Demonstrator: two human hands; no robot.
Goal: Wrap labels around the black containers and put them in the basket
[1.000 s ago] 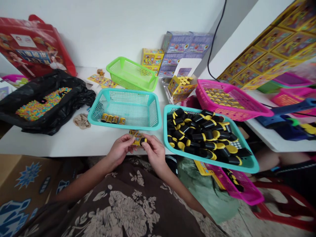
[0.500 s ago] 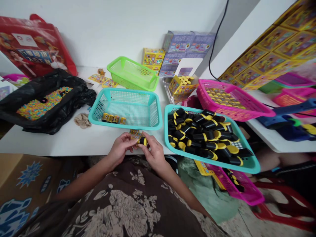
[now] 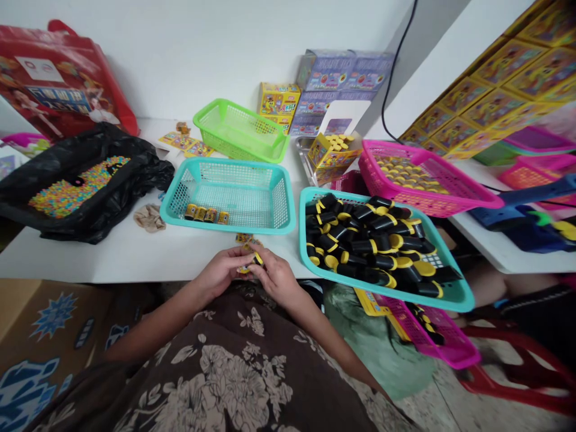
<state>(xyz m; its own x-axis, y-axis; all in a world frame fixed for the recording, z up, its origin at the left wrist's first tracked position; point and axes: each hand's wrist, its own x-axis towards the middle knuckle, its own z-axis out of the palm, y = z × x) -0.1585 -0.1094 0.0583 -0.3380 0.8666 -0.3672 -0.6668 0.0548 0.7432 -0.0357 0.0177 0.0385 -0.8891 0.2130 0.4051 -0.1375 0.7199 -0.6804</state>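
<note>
Close to the table's front edge, a small black bottle with a yellow cap is pinched between my two hands. My left hand is closed on its left end, where a bit of yellow label shows. My right hand has its fingers wrapped round the capped side, hiding most of the bottle. Just beyond my fingers lie printed yellow labels. Behind them stands a teal basket, with several labelled bottles in a row along its near side. To the right, another teal basket is heaped with plain black, yellow-capped bottles.
A black plastic bag of coloured beads is at left, near a crumpled tan cloth. Behind are a green basket, yellow and purple boxes, and a pink basket of labelled bottles. A person's leg shows at right.
The bottle has turned in my fingers and less of its black body shows. My hands have drawn slightly closer together around it. The view has shifted slightly.
</note>
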